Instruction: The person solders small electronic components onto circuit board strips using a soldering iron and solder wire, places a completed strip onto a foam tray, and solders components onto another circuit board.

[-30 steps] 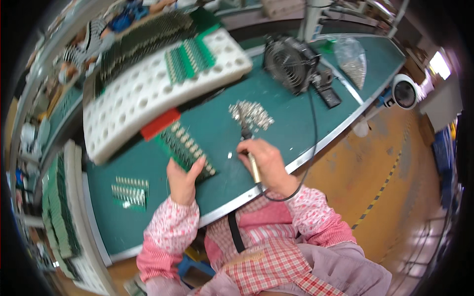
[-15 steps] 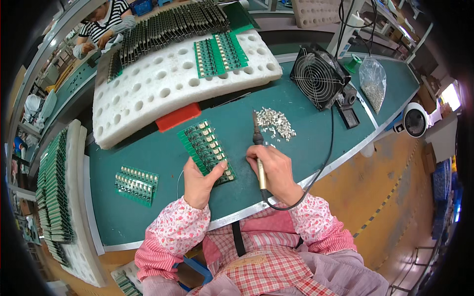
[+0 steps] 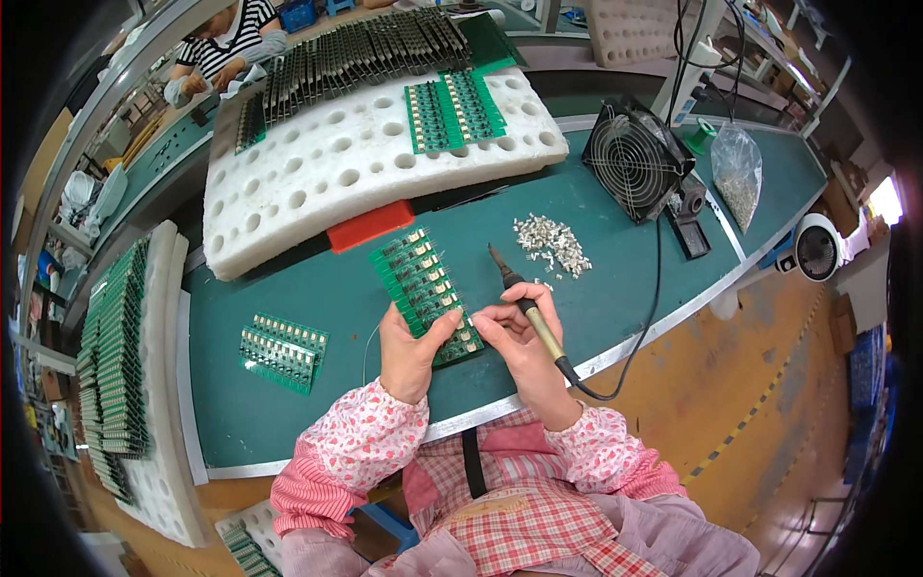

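My left hand (image 3: 409,358) grips the lower left part of a green circuit board panel (image 3: 423,277), its thumb pressed on the front near the bottom. Rows of small white connectors and dark parts cover the panel. In my right hand (image 3: 527,351) a soldering iron (image 3: 544,333) lies across the fingers, its tip pointing up and left, away from the board. That hand's thumb and a fingertip are at the panel's lower right edge; whether they pinch a small part is too small to tell. Beyond the iron lies a pile of small white connectors (image 3: 552,244).
Another board panel (image 3: 283,354) lies on the left of the green bench. A white foam block (image 3: 317,183) carries many boards, with a red piece (image 3: 370,226) beneath. A fan (image 3: 630,159), holder (image 3: 688,231) and bag of parts (image 3: 737,181) are right. A co-worker (image 3: 226,53) sits far left.
My right hand has turned and come left to the panel's edge. The iron has tilted from nearly upright to slanting, its tip now up and left. The whole view has shifted slightly.
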### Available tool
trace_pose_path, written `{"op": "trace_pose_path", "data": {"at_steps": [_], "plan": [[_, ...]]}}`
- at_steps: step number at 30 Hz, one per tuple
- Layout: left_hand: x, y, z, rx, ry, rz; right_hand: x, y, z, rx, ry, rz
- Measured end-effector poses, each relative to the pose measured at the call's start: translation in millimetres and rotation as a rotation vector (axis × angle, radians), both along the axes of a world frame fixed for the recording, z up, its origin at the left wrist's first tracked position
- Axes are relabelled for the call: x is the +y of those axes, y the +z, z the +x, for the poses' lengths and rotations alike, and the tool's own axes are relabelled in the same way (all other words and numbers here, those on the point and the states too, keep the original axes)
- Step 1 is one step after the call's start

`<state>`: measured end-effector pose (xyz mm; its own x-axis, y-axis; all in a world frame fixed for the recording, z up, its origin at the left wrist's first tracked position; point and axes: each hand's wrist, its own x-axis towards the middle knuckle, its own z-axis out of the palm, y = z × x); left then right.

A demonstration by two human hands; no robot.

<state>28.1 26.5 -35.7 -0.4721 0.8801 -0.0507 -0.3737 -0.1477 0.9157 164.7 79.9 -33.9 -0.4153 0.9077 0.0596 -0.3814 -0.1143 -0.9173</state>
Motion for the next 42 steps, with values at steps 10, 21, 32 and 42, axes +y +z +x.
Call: {"op": "trace_pose_path", "data": {"at_steps": [10, 21, 32, 42], "plan": [[-4, -1, 2, 0.184, 0.052, 0.019, -4, 1, -1, -0.049, -0.006, -0.028], [-7, 5, 1, 0.112, -0.056, 0.012, -7, -3, -3, -0.119, -0.133, 0.183], [-11, 6, 9, 0.145, 0.032, 0.007, -18, -12, -12, -0.197, -0.294, 0.362], [-7, 1, -3, 0.086, -0.032, 0.001, 28, -8, 39, -0.646, -0.475, 0.767]]}}
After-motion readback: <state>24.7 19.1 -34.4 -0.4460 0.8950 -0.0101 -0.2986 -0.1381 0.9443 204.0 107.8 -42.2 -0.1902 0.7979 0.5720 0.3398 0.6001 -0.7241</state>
